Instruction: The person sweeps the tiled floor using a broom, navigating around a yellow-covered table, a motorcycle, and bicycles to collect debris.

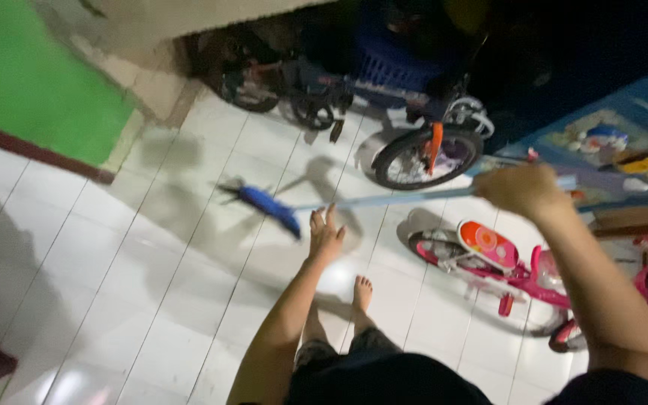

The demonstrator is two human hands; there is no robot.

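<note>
Blue-bristled broom [268,208] on pale long handle, right hand [523,189] fisted round its top to sweep white tile floor [136,300], left hand [325,234] open, empty, hovering.

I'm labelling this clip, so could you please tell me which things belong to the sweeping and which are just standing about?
In use:
- blue-headed broom with long pale handle
- right hand, gripping the handle
- left hand, open, off the handle
- white tiled floor

Standing about:
- pink child's bicycle
- dark blue bicycle with orange fork

At centre frame a pale blue long-handled broom [279,208] had a deep blue head. At lower right stood a pink plastic children's bicycle [515,270], its seat seemingly orange-patterned. White floor tiles [114,300] gleamed; the upper-left wall [31,82] was green.
</note>
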